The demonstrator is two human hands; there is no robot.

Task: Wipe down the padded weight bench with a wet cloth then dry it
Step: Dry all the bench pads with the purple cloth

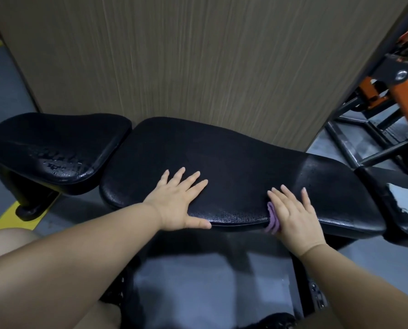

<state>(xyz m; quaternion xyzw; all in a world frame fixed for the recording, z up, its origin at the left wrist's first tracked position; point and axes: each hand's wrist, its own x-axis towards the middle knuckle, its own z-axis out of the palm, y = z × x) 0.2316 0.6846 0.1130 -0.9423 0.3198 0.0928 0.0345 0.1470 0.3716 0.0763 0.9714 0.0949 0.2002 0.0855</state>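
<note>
The black padded weight bench stretches across the middle of the head view: a long back pad and a separate seat pad to its left. My left hand rests flat on the back pad with fingers spread. My right hand presses a purple cloth against the pad's near edge with straight fingers. Most of the cloth is hidden under the palm. The seat pad and the pad's near edge glisten as if wet.
A wood-grain wall stands right behind the bench. An orange and black machine frame is at the far right. Another black pad with torn covering adjoins the bench on the right. Grey floor with a yellow line lies lower left.
</note>
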